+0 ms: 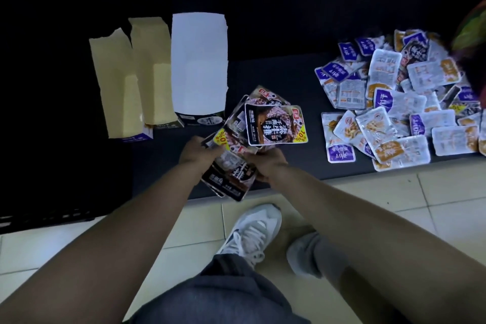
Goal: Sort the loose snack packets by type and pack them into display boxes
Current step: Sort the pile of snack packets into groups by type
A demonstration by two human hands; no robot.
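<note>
Two hands hold a fan of dark packets (273, 125) over a dark mat (276, 76).
Head view: the left hand (200, 151) and right hand (265, 163) each have their grip grasping the fan, near centre. Three open boxes (151, 71) stand far left; loose packets (394, 97) lie piled right.

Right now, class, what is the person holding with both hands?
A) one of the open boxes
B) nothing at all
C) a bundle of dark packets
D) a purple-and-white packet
C: the left hand and right hand both grip a fanned bundle of dark packets, while the boxes and the pile of pale packets lie apart from the hands.
</note>
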